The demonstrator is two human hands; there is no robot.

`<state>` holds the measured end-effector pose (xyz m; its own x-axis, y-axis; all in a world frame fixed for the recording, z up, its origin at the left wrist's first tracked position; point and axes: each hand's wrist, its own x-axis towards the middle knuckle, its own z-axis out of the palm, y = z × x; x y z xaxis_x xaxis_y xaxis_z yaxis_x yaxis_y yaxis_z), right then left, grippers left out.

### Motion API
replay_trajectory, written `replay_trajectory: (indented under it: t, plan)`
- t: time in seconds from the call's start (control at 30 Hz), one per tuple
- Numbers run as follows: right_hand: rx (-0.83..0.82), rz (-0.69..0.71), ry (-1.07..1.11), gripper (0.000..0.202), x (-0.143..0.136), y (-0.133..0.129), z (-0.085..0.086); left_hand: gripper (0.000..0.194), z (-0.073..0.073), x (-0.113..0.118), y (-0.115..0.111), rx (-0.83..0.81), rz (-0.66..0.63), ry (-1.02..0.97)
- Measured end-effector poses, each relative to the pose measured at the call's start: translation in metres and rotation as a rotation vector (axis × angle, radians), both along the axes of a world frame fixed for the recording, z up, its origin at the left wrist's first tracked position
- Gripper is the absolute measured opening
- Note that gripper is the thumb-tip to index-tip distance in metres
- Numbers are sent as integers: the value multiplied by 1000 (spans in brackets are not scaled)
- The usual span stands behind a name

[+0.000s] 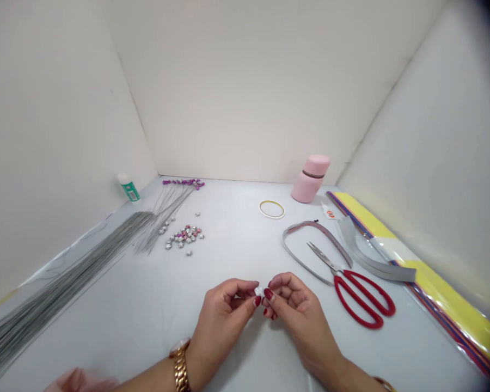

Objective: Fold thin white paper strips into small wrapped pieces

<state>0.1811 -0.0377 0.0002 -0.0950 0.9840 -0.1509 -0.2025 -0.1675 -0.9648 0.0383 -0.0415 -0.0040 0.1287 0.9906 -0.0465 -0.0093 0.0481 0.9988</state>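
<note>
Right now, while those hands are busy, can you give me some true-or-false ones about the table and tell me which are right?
1. The left hand and right hand hold a small white piece between them. True.
2. The scissors have green handles. False: they are red.
3. A gold watch is on the left wrist. True.
4. The pink bottle is to the left of the thin ring. False: it is to the right.
5. The pile of little shiny pieces is to the right of the scissors. False: it is to the left.
</note>
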Motion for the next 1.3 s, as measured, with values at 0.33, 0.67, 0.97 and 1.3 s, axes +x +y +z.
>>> replay_trajectory:
  t: [0.33,0.67,0.97,1.3]
  plan:
    - [28,60,14,16,1,-3,-3,15,1,0,-3,33,-3,18]
    - [-25,149,6,19,2,0,-1,16,4,0,0,-70,30,-113]
    - [-53,143,29,22,0,0,-2,14,7,0,1,-81,-24,-175]
    - [-61,156,21,19,1,0,-4,11,2,-2,-1,83,-28,-48]
